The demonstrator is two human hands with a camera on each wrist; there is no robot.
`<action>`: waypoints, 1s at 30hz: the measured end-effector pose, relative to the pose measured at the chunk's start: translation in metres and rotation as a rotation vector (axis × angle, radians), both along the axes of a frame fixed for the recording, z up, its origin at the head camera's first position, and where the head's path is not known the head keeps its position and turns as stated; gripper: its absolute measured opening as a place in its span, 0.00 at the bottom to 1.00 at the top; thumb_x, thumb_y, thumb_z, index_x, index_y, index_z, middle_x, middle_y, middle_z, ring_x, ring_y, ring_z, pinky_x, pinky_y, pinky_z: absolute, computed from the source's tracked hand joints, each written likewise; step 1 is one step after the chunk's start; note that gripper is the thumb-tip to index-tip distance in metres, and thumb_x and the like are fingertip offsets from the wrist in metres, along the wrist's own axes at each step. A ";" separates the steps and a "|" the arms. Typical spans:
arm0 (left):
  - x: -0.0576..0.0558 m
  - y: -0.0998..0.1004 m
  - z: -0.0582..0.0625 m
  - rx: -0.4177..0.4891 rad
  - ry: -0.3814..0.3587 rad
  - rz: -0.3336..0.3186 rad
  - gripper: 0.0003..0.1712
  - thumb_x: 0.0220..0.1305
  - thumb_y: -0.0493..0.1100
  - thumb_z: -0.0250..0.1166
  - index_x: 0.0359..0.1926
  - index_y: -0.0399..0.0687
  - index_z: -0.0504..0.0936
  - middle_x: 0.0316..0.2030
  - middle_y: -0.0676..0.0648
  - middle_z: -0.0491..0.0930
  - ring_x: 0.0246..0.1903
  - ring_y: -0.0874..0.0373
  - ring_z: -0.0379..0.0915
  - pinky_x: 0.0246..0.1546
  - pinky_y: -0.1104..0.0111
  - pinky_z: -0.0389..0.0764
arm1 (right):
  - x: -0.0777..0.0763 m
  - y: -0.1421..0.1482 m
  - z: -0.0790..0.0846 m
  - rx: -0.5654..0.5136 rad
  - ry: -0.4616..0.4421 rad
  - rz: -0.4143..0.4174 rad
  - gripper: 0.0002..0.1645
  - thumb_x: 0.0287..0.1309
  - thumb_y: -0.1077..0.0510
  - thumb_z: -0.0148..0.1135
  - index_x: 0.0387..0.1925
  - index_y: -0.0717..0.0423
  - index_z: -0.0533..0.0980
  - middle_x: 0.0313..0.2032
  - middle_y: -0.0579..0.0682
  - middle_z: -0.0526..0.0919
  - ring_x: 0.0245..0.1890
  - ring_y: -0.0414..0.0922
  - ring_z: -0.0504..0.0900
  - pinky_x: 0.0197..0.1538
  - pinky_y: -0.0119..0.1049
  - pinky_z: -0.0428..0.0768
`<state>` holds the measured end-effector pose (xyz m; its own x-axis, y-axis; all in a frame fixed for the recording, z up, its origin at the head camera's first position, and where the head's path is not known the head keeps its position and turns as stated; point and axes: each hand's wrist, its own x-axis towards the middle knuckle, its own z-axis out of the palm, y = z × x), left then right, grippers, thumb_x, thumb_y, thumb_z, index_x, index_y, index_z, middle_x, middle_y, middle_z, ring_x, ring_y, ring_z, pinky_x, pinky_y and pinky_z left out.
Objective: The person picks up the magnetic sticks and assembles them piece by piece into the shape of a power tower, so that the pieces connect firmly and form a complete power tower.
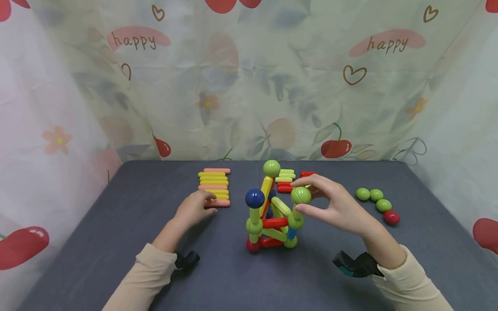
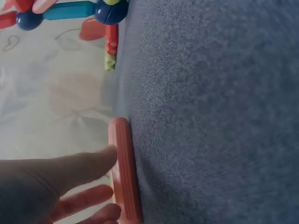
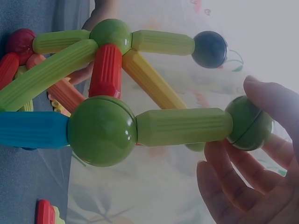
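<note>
My right hand (image 1: 338,205) holds a green ball (image 1: 301,195) between thumb and fingers, on top of a light green magnetic stick (image 3: 184,127). That stick rises from a lower green ball (image 3: 102,131) at the right corner of a ball-and-stick frame. A dark blue ball (image 1: 254,198) tops the frame's left upright, and another green ball (image 1: 272,168) crowns its high rear point. My left hand (image 1: 194,209) is at the nearest pink stick (image 2: 125,172) of a row on the left; its thumb and fingertips reach the stick's upper edge, fingers fairly straight.
Yellow sticks (image 1: 213,182) lie among pink ones in the left row. Behind the frame are short light green sticks (image 1: 286,172) and red sticks (image 1: 285,189). Loose green balls (image 1: 363,194) and a red ball (image 1: 391,217) sit on the right of the grey table (image 1: 233,280).
</note>
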<state>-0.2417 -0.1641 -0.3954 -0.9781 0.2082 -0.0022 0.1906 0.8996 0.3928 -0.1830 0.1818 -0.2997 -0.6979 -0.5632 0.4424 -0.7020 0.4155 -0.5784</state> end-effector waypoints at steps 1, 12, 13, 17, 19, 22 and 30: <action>0.000 0.002 0.001 -0.030 -0.002 0.004 0.20 0.55 0.42 0.73 0.48 0.39 0.83 0.41 0.43 0.83 0.40 0.49 0.77 0.45 0.56 0.79 | 0.000 0.000 0.000 0.000 -0.001 -0.003 0.25 0.53 0.64 0.71 0.53 0.52 0.75 0.46 0.46 0.79 0.39 0.39 0.80 0.45 0.32 0.81; -0.004 0.000 -0.005 -0.075 0.051 0.029 0.07 0.56 0.42 0.72 0.28 0.43 0.85 0.24 0.48 0.79 0.25 0.55 0.71 0.30 0.63 0.75 | -0.001 0.000 -0.001 -0.003 -0.009 -0.002 0.25 0.53 0.64 0.70 0.53 0.52 0.75 0.46 0.45 0.80 0.39 0.39 0.80 0.45 0.32 0.81; -0.003 -0.001 -0.005 -0.051 0.049 0.020 0.07 0.56 0.42 0.72 0.30 0.43 0.85 0.25 0.48 0.80 0.25 0.56 0.71 0.30 0.63 0.76 | -0.001 0.000 -0.002 -0.002 -0.009 -0.005 0.25 0.53 0.64 0.70 0.53 0.52 0.75 0.46 0.45 0.80 0.39 0.39 0.80 0.45 0.32 0.81; -0.001 -0.005 0.001 0.132 -0.001 0.016 0.11 0.60 0.44 0.69 0.38 0.41 0.84 0.30 0.47 0.82 0.28 0.56 0.72 0.32 0.65 0.76 | -0.002 0.000 -0.001 0.002 -0.012 -0.009 0.25 0.53 0.63 0.70 0.53 0.52 0.75 0.46 0.46 0.80 0.39 0.39 0.80 0.45 0.32 0.81; 0.002 -0.005 0.009 0.241 -0.016 0.019 0.13 0.63 0.46 0.67 0.42 0.41 0.84 0.33 0.47 0.82 0.31 0.55 0.73 0.35 0.65 0.77 | -0.002 -0.001 -0.001 0.004 -0.013 -0.010 0.24 0.53 0.63 0.70 0.53 0.52 0.75 0.46 0.46 0.80 0.39 0.39 0.80 0.45 0.32 0.81; 0.011 0.000 0.027 0.414 0.000 0.017 0.17 0.66 0.48 0.64 0.48 0.41 0.82 0.40 0.44 0.83 0.39 0.51 0.77 0.40 0.63 0.80 | -0.002 -0.001 -0.002 0.002 -0.013 -0.006 0.24 0.53 0.64 0.71 0.53 0.52 0.75 0.46 0.46 0.80 0.39 0.39 0.80 0.45 0.32 0.81; 0.047 0.028 0.083 0.845 0.237 -0.130 0.16 0.65 0.36 0.63 0.53 0.36 0.78 0.43 0.38 0.81 0.41 0.56 0.80 0.45 0.66 0.81 | -0.001 -0.001 -0.002 -0.005 -0.006 -0.007 0.24 0.53 0.64 0.70 0.53 0.52 0.76 0.46 0.45 0.80 0.39 0.38 0.79 0.44 0.32 0.81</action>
